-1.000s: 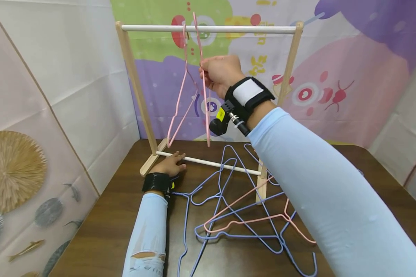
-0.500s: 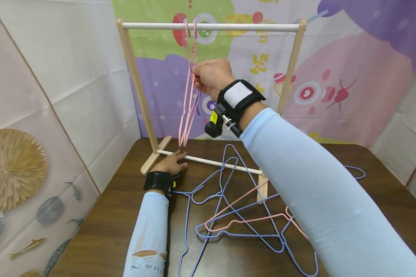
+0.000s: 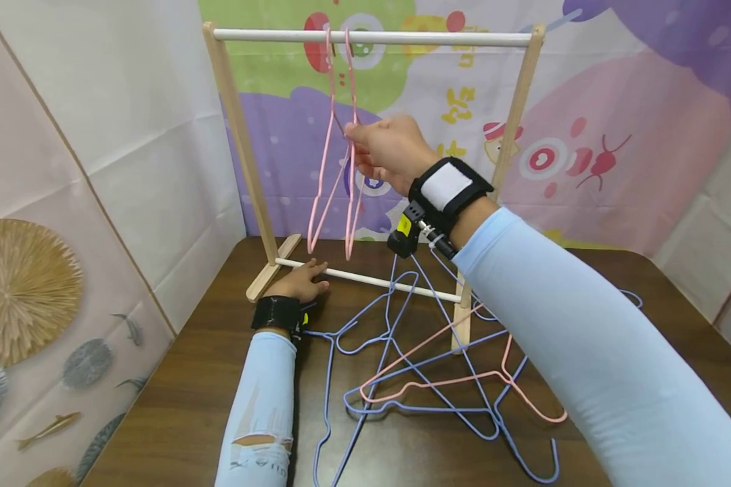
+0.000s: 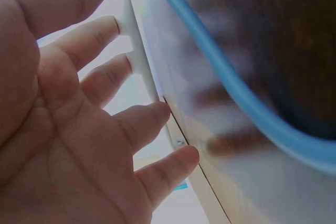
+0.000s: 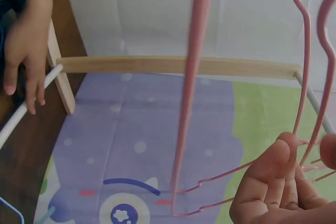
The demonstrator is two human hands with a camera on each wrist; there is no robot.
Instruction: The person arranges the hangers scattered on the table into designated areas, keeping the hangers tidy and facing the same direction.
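Observation:
Two pink clothes hangers hang side by side from the top rail point(image 3: 426, 38) of a wooden rack. At the shoulder of the right-hand pink hanger point(image 3: 350, 203), my right hand point(image 3: 396, 149) holds the wire with thumb and curled fingers. The left-hand pink hanger point(image 3: 317, 182) hangs just beside it. Low on the left, my left hand point(image 3: 298, 283) rests on the rack's white lower rail point(image 3: 371, 278), fingers spread. In the left wrist view its fingers point(image 4: 157, 174) are extended, and a blue wire point(image 4: 231, 82) passes close by.
Several blue hangers point(image 3: 426, 408) lie tangled on the brown table point(image 3: 176, 412), with another pink hanger point(image 3: 451, 384) among them. The rack's wooden left post point(image 3: 240, 142) and right post point(image 3: 518, 108) stand upright. A patterned cloth point(image 3: 591, 135) hangs behind.
The right-hand pink hanger has gone from above the rail to hanging on it. It first swung left against the other hanger, then came back right with my right hand. The left hand stays put.

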